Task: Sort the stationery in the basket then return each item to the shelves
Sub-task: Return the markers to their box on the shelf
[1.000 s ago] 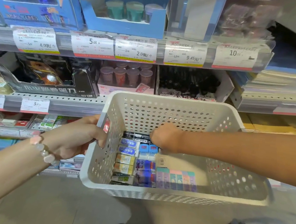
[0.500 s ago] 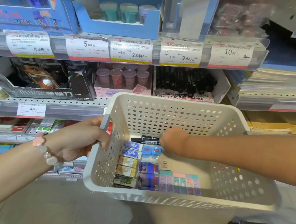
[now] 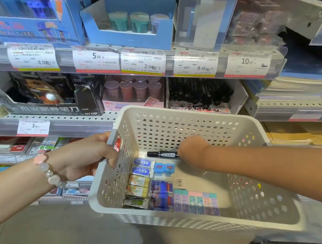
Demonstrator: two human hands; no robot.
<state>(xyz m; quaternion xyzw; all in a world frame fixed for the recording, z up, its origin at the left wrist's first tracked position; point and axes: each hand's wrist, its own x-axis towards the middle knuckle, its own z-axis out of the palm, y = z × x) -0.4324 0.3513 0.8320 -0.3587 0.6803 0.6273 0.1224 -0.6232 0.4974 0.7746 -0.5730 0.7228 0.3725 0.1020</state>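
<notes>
The left hand grips the side rim of the white basket, held in front of the shelves. The right hand, inside it, pinches one end of a black marker above the sorted erasers. So thin a hold may let the marker slip and scatter the neat rows, or the basket could tip.

Marker in basket, behind the erasers.
</notes>
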